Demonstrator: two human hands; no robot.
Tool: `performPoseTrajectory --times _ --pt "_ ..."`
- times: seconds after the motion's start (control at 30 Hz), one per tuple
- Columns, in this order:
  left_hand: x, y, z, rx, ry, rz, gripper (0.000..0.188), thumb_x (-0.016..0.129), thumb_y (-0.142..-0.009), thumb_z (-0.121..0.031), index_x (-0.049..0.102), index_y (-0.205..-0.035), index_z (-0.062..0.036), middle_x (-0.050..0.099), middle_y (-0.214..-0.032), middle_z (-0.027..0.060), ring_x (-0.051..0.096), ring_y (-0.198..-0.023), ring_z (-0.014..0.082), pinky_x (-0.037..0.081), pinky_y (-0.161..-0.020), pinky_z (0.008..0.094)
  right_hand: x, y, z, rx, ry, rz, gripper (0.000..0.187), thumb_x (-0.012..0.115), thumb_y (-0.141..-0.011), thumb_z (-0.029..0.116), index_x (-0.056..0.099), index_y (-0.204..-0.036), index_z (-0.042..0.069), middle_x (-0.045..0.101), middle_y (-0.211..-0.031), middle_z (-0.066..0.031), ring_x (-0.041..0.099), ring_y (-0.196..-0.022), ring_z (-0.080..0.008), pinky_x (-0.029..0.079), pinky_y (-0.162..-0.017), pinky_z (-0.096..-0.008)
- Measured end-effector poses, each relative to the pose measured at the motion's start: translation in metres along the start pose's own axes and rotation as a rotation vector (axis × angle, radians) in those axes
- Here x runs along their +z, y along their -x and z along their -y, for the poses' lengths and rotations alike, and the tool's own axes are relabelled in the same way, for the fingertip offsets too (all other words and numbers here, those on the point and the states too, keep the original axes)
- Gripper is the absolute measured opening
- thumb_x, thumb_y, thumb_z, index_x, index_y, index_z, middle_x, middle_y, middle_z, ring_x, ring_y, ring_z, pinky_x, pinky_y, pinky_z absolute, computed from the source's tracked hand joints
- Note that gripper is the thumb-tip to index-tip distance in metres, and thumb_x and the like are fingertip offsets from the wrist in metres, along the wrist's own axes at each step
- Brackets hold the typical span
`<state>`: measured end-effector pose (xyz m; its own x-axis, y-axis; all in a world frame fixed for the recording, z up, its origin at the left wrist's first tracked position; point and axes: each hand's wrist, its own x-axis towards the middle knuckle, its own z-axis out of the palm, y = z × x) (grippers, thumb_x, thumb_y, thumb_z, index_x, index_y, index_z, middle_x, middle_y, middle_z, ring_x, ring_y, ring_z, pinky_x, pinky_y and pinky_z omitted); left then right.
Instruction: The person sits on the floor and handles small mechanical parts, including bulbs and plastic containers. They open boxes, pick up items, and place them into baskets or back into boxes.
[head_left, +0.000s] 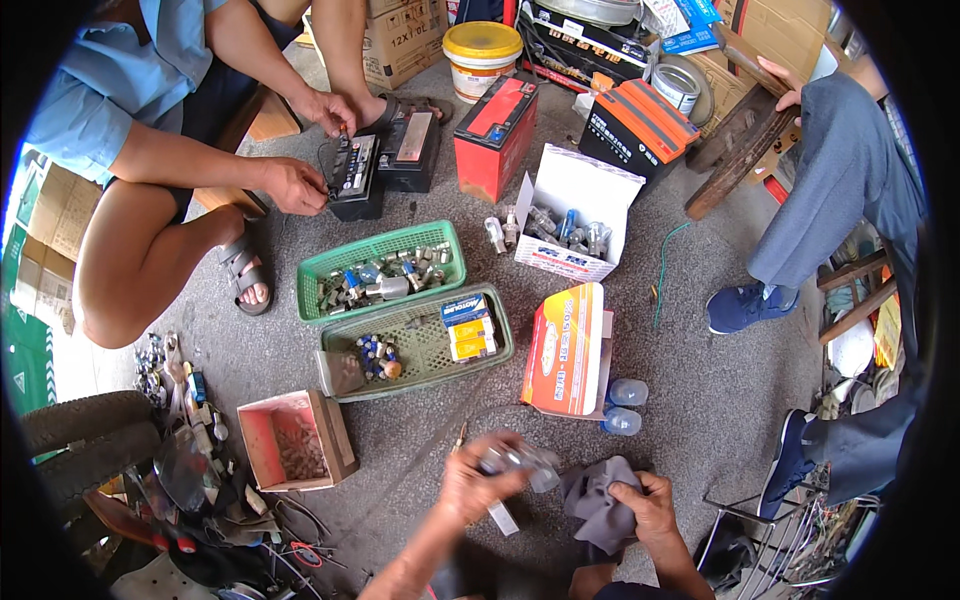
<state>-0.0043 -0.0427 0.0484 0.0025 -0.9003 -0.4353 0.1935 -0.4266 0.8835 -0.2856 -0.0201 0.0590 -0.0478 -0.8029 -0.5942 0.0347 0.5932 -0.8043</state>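
Head view: at the near edge we see the left hand (478, 478) with its fingers closed around a clear rounded object (525, 465), too blurred for us to name, lifted over the grey ground (660, 350). Just to its right, the right hand (648, 505) grips a bunched grey cloth (600, 495); we see a gap between cloth and clear object. A small white box (503, 518) shows below the left hand.

Farther off and to the right stands an orange and white box (567, 350), with two clear containers (625, 392) just beside its right side. To its left we find an olive basket (420, 350) holding small blue and yellow boxes (470, 328), and beyond that a green basket (380, 247) filled with small parts. Left and nearer sits an open carton (335, 435), reddish inside.

Right of the green basket, a white carton (565, 262) holds bulbs (570, 232); a red battery (490, 155) stands farther back. At the far left, a co-worker's two hands (297, 186) are at a black battery (355, 175).
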Motion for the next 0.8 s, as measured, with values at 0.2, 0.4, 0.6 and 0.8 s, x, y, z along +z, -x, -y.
performPoseTrajectory --times 0.2,0.4,0.6,0.8 --pt "-0.092 -0.129 -0.093 0.244 -0.284 -0.631 0.029 0.08 -0.078 -0.015 0.069 -0.1 -0.0007 0.071 -0.084 0.0039 0.061 -0.073 0.0097 0.051 -0.065 0.027 -0.031 0.004 -0.017 -0.004 0.266 -0.115 0.022 0.08 -0.084 0.017 0.071 -0.081 -0.003 0.068 -0.071 -0.0003 0.057 -0.063 -0.0064 0.044 -0.058 -0.0257" --pt "-0.213 -0.215 -0.063 0.253 -0.491 -0.713 0.04 0.087 -0.066 -0.017 0.071 -0.099 0.0003 0.07 -0.083 0.0043 0.059 -0.071 0.0135 0.049 -0.069 0.0324 -0.011 0.006 -0.018 0.021 0.276 -0.052 0.02 0.077 -0.085 0.014 0.071 -0.086 -0.004 0.068 -0.077 -0.0015 0.059 -0.07 -0.0071 0.047 -0.063 -0.0255" --pt "-0.22 -0.232 -0.043 0.217 -0.741 -0.678 0.048 0.087 -0.065 -0.028 0.073 -0.101 0.0013 0.074 -0.085 0.0099 0.066 -0.074 0.0194 0.052 -0.073 0.0343 -0.016 0.009 -0.02 0.085 0.227 -0.073 0.019 0.076 -0.086 0.013 0.07 -0.087 -0.005 0.068 -0.077 -0.0015 0.058 -0.069 -0.0064 0.047 -0.062 -0.0248" --pt "-0.215 -0.199 -0.072 0.079 0.369 -0.471 0.023 0.06 -0.087 -0.021 0.066 -0.105 -0.006 0.058 -0.079 0.0022 0.055 -0.065 0.0123 0.041 -0.052 0.0273 -0.008 0.007 -0.016 0.083 0.313 -0.05 0.018 0.075 -0.087 0.013 0.069 -0.086 -0.004 0.065 -0.076 0.0009 0.057 -0.07 -0.0056 0.047 -0.061 -0.0255"
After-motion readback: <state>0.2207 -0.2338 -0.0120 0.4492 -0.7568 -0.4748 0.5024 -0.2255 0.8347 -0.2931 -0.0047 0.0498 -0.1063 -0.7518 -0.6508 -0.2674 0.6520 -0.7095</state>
